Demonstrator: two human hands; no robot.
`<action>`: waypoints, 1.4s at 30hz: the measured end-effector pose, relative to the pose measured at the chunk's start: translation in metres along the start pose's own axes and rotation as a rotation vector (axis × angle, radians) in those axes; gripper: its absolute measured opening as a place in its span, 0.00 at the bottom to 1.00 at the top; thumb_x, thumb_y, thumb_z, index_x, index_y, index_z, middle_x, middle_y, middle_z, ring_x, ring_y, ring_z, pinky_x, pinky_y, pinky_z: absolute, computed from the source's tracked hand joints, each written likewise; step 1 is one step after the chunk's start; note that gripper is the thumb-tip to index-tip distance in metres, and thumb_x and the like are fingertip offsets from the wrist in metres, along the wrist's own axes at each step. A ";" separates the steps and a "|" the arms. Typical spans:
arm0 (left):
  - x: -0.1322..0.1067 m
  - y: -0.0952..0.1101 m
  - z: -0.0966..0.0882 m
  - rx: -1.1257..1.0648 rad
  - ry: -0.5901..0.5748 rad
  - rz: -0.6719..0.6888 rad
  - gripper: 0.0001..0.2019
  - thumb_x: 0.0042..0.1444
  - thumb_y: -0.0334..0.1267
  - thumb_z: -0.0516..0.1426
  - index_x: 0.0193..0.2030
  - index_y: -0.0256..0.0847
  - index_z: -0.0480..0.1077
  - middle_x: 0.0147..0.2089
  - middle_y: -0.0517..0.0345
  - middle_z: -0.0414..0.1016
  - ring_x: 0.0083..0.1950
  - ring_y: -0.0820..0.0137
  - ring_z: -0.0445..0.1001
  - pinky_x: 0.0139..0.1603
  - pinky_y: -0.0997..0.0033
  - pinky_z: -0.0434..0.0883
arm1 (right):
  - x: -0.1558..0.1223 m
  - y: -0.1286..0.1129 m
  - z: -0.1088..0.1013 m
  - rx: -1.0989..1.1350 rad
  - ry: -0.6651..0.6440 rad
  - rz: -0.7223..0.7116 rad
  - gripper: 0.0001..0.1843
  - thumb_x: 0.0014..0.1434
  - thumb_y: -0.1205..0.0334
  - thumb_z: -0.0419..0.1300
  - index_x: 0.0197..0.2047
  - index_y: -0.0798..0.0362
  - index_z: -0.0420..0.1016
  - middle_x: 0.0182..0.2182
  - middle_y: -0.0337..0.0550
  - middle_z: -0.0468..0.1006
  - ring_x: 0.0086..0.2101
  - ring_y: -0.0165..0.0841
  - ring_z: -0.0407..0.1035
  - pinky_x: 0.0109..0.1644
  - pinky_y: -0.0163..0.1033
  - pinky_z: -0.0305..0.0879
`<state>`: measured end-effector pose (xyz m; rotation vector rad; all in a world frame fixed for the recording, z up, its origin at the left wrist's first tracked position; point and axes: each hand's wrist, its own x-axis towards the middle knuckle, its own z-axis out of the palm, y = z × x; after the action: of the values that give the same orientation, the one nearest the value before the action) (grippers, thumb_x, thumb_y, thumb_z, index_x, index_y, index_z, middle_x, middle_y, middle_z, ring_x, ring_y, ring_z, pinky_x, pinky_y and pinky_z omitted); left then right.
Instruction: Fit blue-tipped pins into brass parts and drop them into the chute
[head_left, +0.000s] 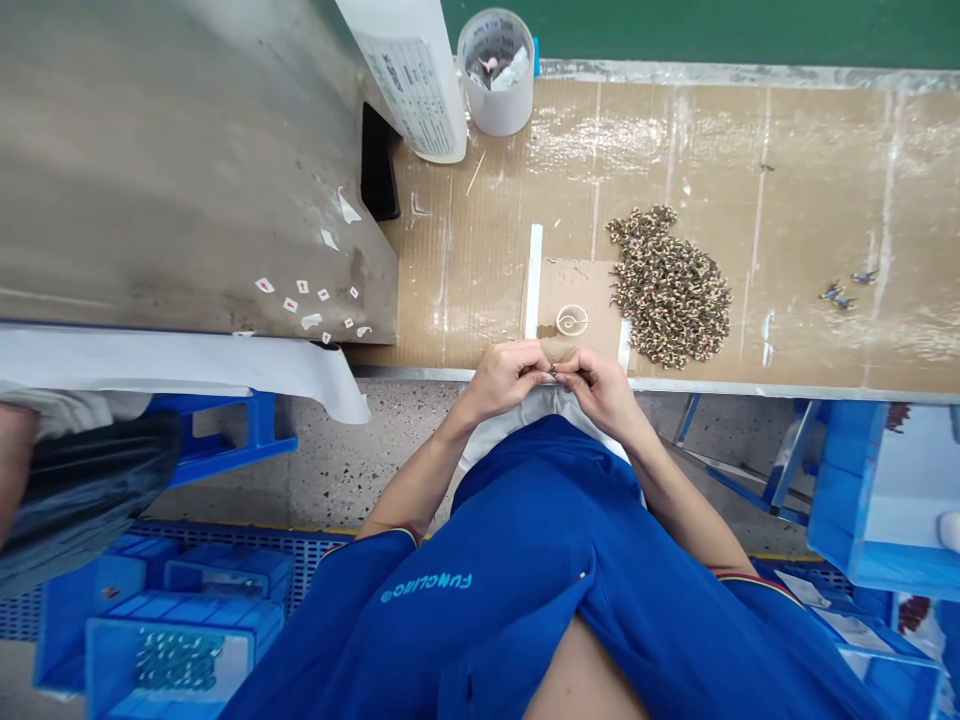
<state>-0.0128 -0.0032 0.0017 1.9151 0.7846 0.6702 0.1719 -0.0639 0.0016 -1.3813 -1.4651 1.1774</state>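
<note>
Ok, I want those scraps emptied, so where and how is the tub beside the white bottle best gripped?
Probably by the round wall of the tub, below its rim, coming from the near right with the right hand. It stands upright, open at the top; the white bottle crowds its left, and a blue piece shows at its far right edge.

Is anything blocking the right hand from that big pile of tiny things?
Nothing visible stands up in the way. The pile lies ahead and to the right of the right hand; only a short white strip, which looks flat, lies between them.
</note>
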 end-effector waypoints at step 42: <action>0.000 -0.001 0.003 0.037 0.003 0.027 0.11 0.63 0.32 0.56 0.29 0.38 0.72 0.27 0.59 0.72 0.30 0.72 0.69 0.33 0.72 0.65 | 0.005 -0.002 -0.007 0.084 -0.053 0.073 0.11 0.63 0.55 0.61 0.30 0.49 0.71 0.26 0.39 0.79 0.26 0.32 0.72 0.31 0.38 0.68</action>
<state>-0.0111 -0.0042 -0.0001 1.9616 0.7788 0.6797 0.1777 -0.0578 0.0053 -1.3657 -1.3958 1.3163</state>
